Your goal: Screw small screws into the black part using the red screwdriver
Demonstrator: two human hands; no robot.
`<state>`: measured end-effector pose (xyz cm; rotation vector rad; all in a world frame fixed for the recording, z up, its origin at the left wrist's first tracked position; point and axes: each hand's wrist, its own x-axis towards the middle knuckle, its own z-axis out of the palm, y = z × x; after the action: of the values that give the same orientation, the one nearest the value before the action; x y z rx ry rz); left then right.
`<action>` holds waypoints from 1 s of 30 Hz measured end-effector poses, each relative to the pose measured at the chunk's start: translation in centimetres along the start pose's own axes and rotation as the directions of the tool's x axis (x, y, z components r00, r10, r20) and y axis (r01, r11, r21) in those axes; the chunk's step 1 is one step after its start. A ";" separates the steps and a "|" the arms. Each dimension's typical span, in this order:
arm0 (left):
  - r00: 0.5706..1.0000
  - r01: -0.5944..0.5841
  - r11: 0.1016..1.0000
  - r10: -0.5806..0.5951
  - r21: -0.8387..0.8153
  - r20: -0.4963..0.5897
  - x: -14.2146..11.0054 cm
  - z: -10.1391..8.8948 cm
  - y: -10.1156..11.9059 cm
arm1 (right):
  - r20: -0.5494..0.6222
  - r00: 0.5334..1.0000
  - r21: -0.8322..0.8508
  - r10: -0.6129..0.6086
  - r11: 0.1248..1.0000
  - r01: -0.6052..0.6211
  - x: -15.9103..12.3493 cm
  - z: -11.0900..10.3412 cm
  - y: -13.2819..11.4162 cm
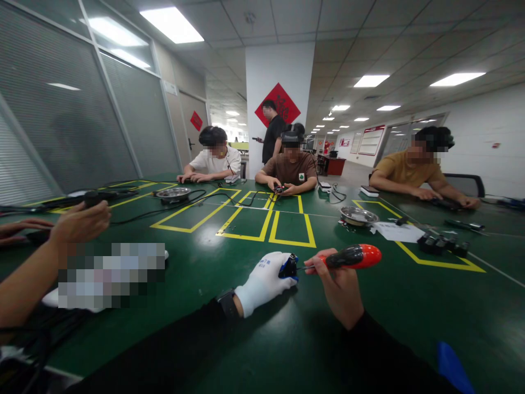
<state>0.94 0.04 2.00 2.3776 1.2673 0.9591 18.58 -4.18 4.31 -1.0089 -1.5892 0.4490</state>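
Note:
My left hand (264, 279), in a white glove with blue fingertips, is closed around a small black part (290, 266) with a shiny metal bit on top. From the right, my bare right hand (338, 287) grips a screwdriver (353, 256) with a red and black handle. The screwdriver lies nearly level and its thin shaft points left at the black part. Whether the tip touches the part or sits in it, I cannot tell. Both hands are just above the green table (246, 350).
Metal bowls (359, 215) stand farther back, with a white paper (400, 231) and black parts (443, 243) at the right. A neighbour's hand (80, 224) is at the left, near a blurred-out white object (110, 276). Several people sit around the table. Cables cross its far left side.

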 end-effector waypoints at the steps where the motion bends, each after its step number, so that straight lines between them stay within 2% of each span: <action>1: 1.000 -0.005 1.000 0.005 0.000 0.001 0.0 0.0 0.0 | -0.003 1.000 0.005 -0.002 1.000 0.002 0.0 0.0 0.0; 9: 1.000 -0.020 1.000 0.020 0.000 0.009 0.0 -0.1 0.1 | -0.010 1.000 -0.003 -0.006 1.000 0.006 0.0 -0.2 -0.1; 17: 1.000 0.025 1.000 -0.025 0.004 0.000 -0.1 -0.3 0.4 | -0.011 1.000 -0.025 -0.013 1.000 0.013 0.1 -0.1 -0.1; 21: 0.999 0.052 0.997 -0.051 -0.049 0.019 0.0 -0.4 0.4 | -0.005 1.000 -0.019 0.000 1.000 0.000 0.1 -0.2 -0.2; 24: 0.997 0.080 0.991 -0.077 -0.107 0.029 -0.1 -0.5 0.6 | -0.055 0.997 -0.042 -0.063 0.997 0.061 0.2 -0.3 -0.4; 27: 0.995 0.094 0.988 -0.091 -0.126 0.026 -0.1 -0.6 0.8 | -0.132 0.984 0.023 -0.123 0.992 0.128 0.4 -0.2 -0.9; 30: 0.996 0.093 0.988 -0.090 -0.124 0.028 -0.1 -0.7 1.0 | -0.058 0.994 0.123 -0.098 0.987 0.104 0.2 0.1 -1.3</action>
<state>1.08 -0.63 3.00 2.2091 1.2577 0.9527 17.98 -4.71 5.40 -0.8344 -1.5381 0.4439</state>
